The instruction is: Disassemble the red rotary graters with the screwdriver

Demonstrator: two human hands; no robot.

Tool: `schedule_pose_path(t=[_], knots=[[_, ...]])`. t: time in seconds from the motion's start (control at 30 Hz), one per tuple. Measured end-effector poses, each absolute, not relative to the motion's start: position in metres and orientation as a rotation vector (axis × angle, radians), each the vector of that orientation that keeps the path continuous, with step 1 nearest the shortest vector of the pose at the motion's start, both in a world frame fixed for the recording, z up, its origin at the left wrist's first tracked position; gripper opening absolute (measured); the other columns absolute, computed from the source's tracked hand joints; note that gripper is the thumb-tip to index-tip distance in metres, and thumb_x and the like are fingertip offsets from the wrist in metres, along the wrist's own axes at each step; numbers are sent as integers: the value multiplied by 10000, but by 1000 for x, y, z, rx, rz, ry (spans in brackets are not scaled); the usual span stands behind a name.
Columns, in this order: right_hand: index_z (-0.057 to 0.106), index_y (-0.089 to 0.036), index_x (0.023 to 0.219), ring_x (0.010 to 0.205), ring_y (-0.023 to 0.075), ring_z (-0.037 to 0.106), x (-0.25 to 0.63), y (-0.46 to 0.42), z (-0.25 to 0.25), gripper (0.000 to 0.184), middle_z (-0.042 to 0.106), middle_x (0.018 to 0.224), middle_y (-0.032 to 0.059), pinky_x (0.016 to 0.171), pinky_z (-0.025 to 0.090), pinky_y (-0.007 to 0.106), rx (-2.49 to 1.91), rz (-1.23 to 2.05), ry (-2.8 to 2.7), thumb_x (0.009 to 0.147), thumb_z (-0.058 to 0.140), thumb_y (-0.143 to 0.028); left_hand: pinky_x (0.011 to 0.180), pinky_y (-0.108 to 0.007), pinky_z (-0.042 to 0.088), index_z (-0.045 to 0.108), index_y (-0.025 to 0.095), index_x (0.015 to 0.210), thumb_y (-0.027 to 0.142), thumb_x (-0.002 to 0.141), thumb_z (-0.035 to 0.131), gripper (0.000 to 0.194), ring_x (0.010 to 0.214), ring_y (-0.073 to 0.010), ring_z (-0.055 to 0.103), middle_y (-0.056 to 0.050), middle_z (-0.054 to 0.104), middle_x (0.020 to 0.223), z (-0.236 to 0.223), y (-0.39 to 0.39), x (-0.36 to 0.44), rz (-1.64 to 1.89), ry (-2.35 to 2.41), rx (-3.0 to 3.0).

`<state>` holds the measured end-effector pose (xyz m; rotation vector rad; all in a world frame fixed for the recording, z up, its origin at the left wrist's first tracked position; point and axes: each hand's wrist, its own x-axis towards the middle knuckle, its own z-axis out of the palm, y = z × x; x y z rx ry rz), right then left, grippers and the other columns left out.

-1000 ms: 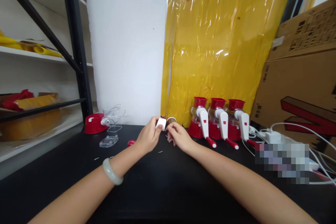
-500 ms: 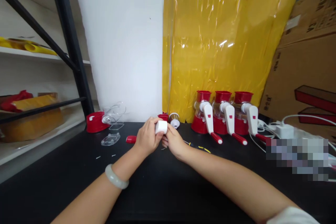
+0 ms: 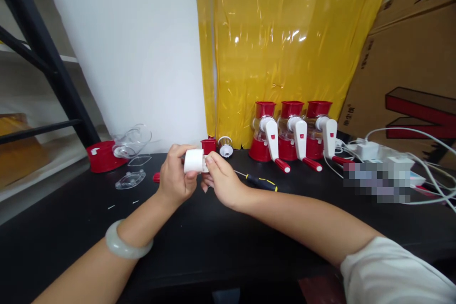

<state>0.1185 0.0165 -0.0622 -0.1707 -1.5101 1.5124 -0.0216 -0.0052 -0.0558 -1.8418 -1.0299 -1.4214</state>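
A white plastic piece with a rounded end is held above the table between both my hands. My left hand is closed around its left side, fingers behind and thumb below. At its right end, my right hand pinches a small pale part against it; the exact shape is hidden by the fingers. A red handle lies behind my left wrist, partly covered. Just beyond the hands are a small red hopper and a metal grater drum with a white end.
Three red-and-white rotary graters stand at the back right. A screwdriver lies behind my right forearm. At left are a red base with a clear housing, a clear cover and two small pins. Cables and a power strip lie right.
The view has shifted right and down. The white piece has turned from end-on to side-on, and my right hand now pinches a small part at its right end.
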Motion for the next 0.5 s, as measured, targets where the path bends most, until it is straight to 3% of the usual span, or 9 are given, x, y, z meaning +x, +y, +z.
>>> schedule_pose_path(t=[0.1, 0.3, 0.5], knots=[[371, -235, 738, 453, 69, 295, 124, 19, -54, 410, 290, 554, -95, 458, 404, 231, -183, 1501, -1415, 830, 527, -603, 662, -340, 525, 484, 147, 1160, 636, 906, 305, 580, 697, -168, 599, -94, 588, 922, -52, -3, -32, -1615, -1109, -1765], [354, -237, 711, 397, 67, 298, 133, 45, -44, 368, 310, 484, -104, 478, 415, 245, -148, 1515, -1446, 867, 497, -539, 517, -240, 528, 514, 178, 1154, 604, 911, 361, 513, 606, -136, 607, -43, 607, 767, -46, 7, -37, -2119, -1381, -1838], [399, -220, 753, 446, 83, 432, 138, 82, -59, 328, 426, 563, -79, 518, 441, 253, -520, 1242, -1630, 903, 407, -512, 405, -224, 500, 582, 154, 913, 742, 819, 356, 636, 553, -143, 607, -78, 651, 760, -40, 7, -23, -2363, -1804, -1976]])
